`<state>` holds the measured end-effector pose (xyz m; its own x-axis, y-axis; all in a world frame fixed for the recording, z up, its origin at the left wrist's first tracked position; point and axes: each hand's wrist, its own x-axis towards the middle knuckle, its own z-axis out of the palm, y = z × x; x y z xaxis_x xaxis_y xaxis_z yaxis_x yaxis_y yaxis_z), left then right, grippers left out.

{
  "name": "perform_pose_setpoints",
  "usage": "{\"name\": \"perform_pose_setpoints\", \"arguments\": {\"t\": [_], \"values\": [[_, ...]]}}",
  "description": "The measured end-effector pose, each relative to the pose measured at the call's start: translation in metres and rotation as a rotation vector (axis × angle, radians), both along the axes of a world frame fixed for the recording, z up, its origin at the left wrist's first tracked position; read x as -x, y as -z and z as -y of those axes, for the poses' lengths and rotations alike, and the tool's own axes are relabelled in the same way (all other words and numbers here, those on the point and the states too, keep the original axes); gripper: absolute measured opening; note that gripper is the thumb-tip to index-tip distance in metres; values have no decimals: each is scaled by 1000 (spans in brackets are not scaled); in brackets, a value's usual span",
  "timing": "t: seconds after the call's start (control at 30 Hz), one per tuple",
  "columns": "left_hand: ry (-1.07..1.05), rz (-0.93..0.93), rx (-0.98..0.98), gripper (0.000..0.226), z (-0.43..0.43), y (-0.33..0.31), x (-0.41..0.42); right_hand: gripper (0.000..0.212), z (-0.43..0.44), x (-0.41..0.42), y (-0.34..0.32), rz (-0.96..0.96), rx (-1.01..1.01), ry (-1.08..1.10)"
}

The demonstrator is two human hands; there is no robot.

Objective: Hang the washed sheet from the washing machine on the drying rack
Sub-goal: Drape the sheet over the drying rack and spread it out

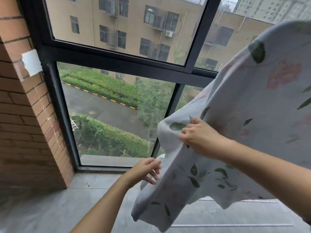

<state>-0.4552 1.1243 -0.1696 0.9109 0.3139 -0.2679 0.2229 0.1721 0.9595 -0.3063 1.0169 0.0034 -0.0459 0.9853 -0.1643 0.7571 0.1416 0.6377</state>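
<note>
Pale blue-white cotton sheet (252, 101), printed with green leaves and faded pink flowers, is held in the air at the right of the view. It runs from the upper right corner down to the lower centre. Its lower edge hangs free above the grey concrete floor (58, 207), and part of it covers the right panes of the window.

Right grip (200, 137), a bare hand: clenched on the sheet. The fingers are curled round a gathered fold near the sheet's left edge, and the cloth bunches into a rounded peak just left of the knuckles. The forearm crosses in front of the hanging cloth.

Left grip (146, 170), a bare hand: released. The fingers are spread and loosely straight and the thumb is raised. It sits below and to the left of the right grip. The fingertips reach the sheet's left edge; motion blur leaves it unclear whether they touch it.

Surroundings: a black metal-framed window (117, 58) fills the centre. A red brick wall (25, 123) stands at the left, carrying a torn white patch (32, 62) next to the frame. White painted lines (227, 225) mark the floor under the sheet. Through the glass are a beige apartment building (134, 22), a trimmed green hedge (109, 135) and a wet grey road (101, 111) with a yellow-and-black kerb (101, 96).
</note>
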Motion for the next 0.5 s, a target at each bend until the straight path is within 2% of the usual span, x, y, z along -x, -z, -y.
{"name": "perform_pose_setpoints", "arguments": {"t": [0.1, 0.2, 0.3, 0.4, 0.5], "values": [[-162, -122, 26, 32, -5, 14, -26, 26, 18, -9, 3, 39, 12, -93], [-191, -139, 176, 62, -12, 15, -60, 23, 34, -20, 6, 35, -44, -119], [-237, 16, 410, 50, -16, -2, -90, 17, 43, -29, 7, 27, -99, -139], [-337, 204, 481, 55, -27, -21, -101, 14, 50, -34, 8, -8, -129, -127], [-281, 346, 564, 43, -46, -49, -77, 22, 52, -43, 8, -41, -152, -90]]}}
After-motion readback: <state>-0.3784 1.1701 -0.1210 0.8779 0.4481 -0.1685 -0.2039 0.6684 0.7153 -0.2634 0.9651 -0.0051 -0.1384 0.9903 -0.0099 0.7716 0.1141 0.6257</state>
